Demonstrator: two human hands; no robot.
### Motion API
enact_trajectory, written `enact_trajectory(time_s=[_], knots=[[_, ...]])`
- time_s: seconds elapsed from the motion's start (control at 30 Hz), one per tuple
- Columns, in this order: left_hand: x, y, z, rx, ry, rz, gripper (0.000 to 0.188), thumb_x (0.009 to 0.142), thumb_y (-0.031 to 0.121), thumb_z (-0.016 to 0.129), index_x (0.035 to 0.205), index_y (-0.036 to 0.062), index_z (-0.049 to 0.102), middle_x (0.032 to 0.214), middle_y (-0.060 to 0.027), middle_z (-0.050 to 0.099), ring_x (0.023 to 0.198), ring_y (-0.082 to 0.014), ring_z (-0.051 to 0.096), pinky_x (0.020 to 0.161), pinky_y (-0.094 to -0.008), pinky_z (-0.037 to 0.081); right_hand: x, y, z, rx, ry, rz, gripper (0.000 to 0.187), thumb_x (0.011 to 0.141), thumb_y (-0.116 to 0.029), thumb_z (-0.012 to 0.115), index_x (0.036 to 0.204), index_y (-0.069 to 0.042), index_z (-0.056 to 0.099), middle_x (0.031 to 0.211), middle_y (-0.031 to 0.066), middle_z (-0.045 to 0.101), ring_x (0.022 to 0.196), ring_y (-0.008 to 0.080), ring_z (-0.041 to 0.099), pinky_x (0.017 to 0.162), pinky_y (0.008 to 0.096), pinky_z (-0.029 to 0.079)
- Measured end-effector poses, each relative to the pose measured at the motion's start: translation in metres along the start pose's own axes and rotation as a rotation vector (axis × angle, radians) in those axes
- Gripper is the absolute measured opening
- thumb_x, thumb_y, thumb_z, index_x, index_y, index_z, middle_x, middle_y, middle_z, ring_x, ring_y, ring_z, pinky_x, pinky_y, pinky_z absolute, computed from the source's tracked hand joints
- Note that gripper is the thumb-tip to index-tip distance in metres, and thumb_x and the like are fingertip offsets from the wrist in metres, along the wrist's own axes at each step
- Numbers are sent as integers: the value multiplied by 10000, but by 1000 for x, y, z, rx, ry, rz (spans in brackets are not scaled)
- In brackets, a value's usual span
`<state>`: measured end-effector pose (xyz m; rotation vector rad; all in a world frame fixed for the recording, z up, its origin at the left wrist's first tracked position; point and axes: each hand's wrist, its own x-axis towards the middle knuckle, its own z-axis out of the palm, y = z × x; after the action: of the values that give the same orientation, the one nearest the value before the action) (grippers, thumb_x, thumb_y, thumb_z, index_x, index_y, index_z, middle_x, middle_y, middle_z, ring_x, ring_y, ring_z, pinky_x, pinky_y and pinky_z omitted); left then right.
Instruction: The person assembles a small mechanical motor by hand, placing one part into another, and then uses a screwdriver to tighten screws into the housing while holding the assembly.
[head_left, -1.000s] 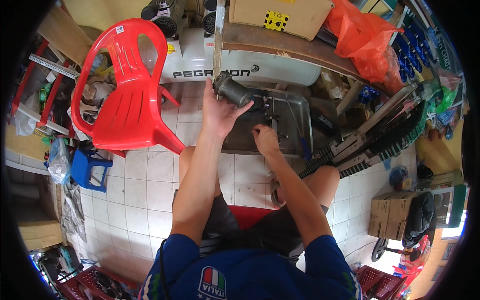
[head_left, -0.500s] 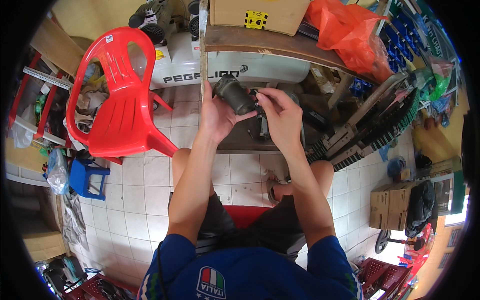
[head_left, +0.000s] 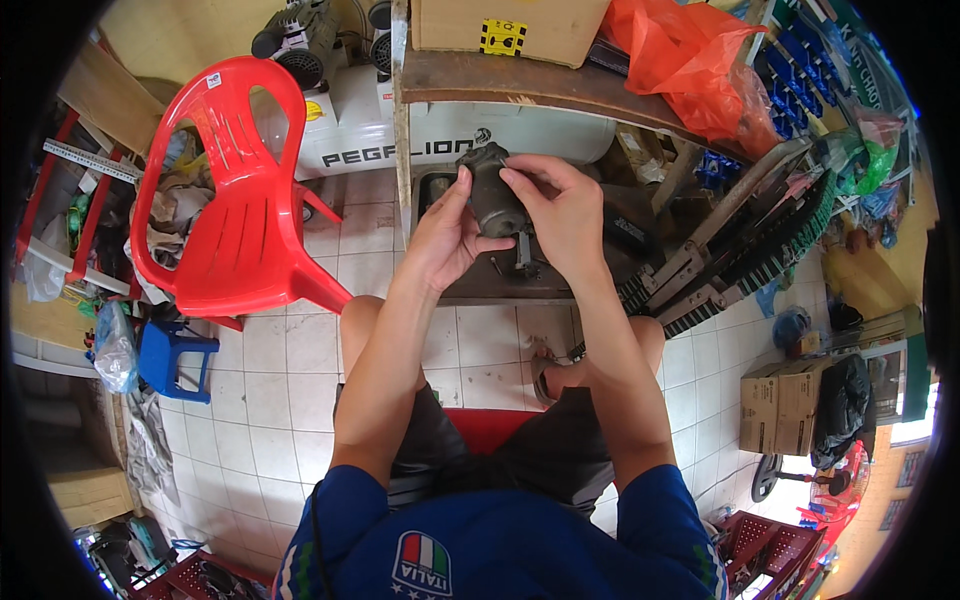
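Observation:
A dark grey, rounded metal cylinder (head_left: 495, 197), which looks like a small motor housing, is held up in front of me over the low bench. My left hand (head_left: 446, 238) grips it from the left, thumb near its upper side and a finger under its lower end. At its upper right edge, the thumb and forefinger of my right hand (head_left: 562, 208) are pinched together. Whatever lies between those fingertips is too small to tell. A dark metal part (head_left: 526, 256) lies on the bench just below the cylinder.
The low dark bench (head_left: 500, 290) has a wooden shelf (head_left: 540, 84) above it, bearing a cardboard box (head_left: 560, 30) and an orange plastic bag (head_left: 680, 70). A red chair (head_left: 235, 220) stands left. Behind is a white air tank (head_left: 370, 130); a long slatted metal rack (head_left: 740, 235) leans right.
The cylinder has turned more upright and shifted slightly right. My right hand has moved from its lower end to its upper right edge, and my left thumb now rests against its upper side.

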<state>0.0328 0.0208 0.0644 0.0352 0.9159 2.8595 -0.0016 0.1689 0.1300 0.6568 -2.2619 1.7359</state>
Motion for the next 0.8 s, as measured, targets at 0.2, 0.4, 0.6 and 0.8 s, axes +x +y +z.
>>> enact_trajectory(time_s=[0.2,0.4,0.6,0.8], knots=[[4,-8,-3,-67,81,-2,528,1012,467,505,1300,24,505,1074,-132,684,854,-244,732,674,-407,668,-2,9,3,-14,30,27,188,845,-87,750,1012,-1,738,942,135,743,799,200,722,735,301,558],[1,-4,2,-118,75,-54,660,999,605,400,1312,33,496,1138,-149,661,966,-279,711,680,-392,665,0,6,6,-50,-2,84,180,850,-78,737,1010,6,736,918,137,744,782,186,717,704,300,561],[0,2,-1,-162,53,-75,603,1041,541,337,1321,24,473,1210,-161,633,1058,-312,682,745,-422,658,-12,9,10,156,101,117,143,885,-66,718,1002,17,717,897,102,730,792,158,698,681,278,554],[3,-1,-4,-223,134,-52,562,1048,513,342,1297,26,471,1230,-168,622,1108,-309,658,898,-510,596,-27,20,38,278,256,10,153,917,-61,707,1037,21,663,968,86,706,879,125,663,775,248,524]])
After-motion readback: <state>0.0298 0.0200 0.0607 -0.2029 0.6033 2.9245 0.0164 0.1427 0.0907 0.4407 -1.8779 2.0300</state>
